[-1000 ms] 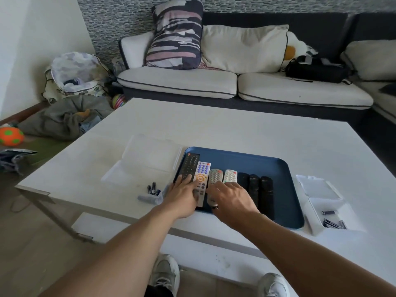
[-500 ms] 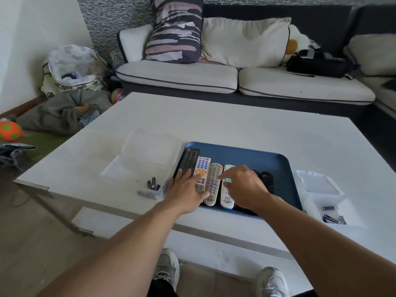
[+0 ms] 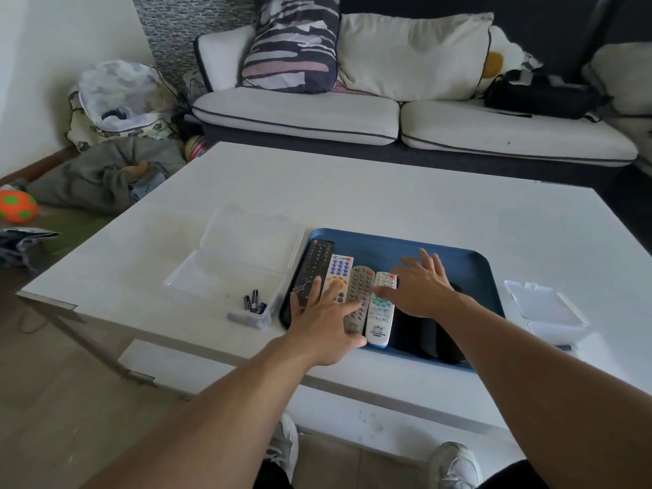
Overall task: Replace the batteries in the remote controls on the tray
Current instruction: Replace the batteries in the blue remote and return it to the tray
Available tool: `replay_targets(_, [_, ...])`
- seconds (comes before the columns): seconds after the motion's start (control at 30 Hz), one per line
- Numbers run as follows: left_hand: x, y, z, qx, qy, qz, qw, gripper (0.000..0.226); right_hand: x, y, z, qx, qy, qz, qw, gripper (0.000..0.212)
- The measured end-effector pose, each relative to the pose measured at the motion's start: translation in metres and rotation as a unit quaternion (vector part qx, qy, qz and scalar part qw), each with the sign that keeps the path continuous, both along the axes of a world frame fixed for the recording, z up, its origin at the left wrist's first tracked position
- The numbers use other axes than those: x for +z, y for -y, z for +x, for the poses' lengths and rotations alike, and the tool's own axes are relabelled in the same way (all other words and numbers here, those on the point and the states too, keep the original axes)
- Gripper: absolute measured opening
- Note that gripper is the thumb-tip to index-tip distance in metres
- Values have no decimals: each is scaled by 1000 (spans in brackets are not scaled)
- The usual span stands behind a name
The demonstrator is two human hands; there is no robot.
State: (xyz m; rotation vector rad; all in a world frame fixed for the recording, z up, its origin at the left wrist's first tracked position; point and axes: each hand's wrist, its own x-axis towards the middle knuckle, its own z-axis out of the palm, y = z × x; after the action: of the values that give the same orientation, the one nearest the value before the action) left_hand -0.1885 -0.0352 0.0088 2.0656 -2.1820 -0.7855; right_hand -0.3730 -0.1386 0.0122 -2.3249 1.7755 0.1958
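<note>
Remotes sit side by side in the blue tray (image 3: 469, 266) at the near edge of the white table (image 3: 388, 192). They look light, rigid plastic and a bit slick, so I'd pinch one by its long edges. The left hand (image 3: 323, 322) lies flat, fingers straight, on the black remote (image 3: 314, 266) and white remote (image 3: 338, 273). The right hand (image 3: 421, 289), spread and holding nothing, has slid further right since half a second ago, uncovering the grey remote (image 3: 358, 294) and pale remote (image 3: 381, 312).
</note>
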Motion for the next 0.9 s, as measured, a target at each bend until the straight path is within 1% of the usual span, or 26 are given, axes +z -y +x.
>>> replay_targets(0.07, [0, 0, 0, 7, -6, 5, 1000, 74, 2, -1, 2, -20, 56, -20, 998, 75])
replay_targets(0.13, [0, 0, 0, 11, -8, 10, 1000, 75, 7, -5, 4, -62, 142, -30, 987, 66])
replay_targets(0.23, [4, 0, -1, 13, -5, 11, 1000, 76, 23, -14, 6, -133, 302, 6, 944, 54])
replay_targets(0.3, [11, 0, -1, 9, -24, 1, 1000, 81, 34, -21, 9, -148, 337, -3, 930, 45])
replay_targets(0.4, [24, -4, -9, 21, -118, -39, 992, 99, 53, -36, 14, -142, 351, -72, 923, 32])
replay_targets(0.43, [27, -6, -13, 31, -139, -58, 988, 102, 60, -41, 15, -141, 361, -93, 917, 30])
replay_targets(0.47, [31, -8, -17, 45, -155, -82, 983, 101, 66, -47, 17, -140, 372, -113, 910, 29])
replay_targets(0.5, [34, -10, -21, 64, -171, -108, 977, 93, 72, -54, 19, -142, 383, -129, 904, 30])
replay_targets(0.57, [38, -10, -28, 89, -219, -153, 960, 60, 83, -65, 22, -150, 429, -132, 881, 34])
replay_targets(0.6, [42, -11, -30, 90, -246, -156, 952, 44, 87, -69, 22, -150, 455, -122, 869, 36])
replay_targets(0.63, [43, -11, -32, 91, -283, -139, 944, 33, 93, -74, 22, -140, 471, -116, 863, 38])
replay_targets(0.67, [45, -11, -33, 98, -336, -104, 931, 27, 96, -78, 20, -123, 474, -118, 864, 37])
replay_targets(0.7, [48, -10, -34, 116, -402, -56, 906, 26, 100, -81, 17, -103, 471, -128, 867, 34])
replay_targets(0.73, [51, -11, -34, 144, -473, -5, 869, 26, 100, -84, 13, -82, 462, -145, 871, 30])
replay_targets(0.77, [54, -12, -34, 171, -538, 36, 825, 27, 99, -85, 10, -62, 447, -166, 877, 25])
replay_targets(0.8, [57, -13, -33, 193, -587, 59, 784, 29, 97, -87, 7, -44, 428, -183, 884, 21])
replay_targets(0.83, [59, -13, -32, 210, -614, 66, 758, 31, 94, -88, 4, -29, 409, -190, 892, 17])
replay_targets(0.87, [60, -13, -31, 224, -627, 65, 743, 33, 91, -89, 3, -15, 394, -191, 899, 13])
replay_targets(0.9, [60, -13, -30, 231, -633, 62, 736, 36, 89, -90, 2, -2, 382, -190, 904, 9])
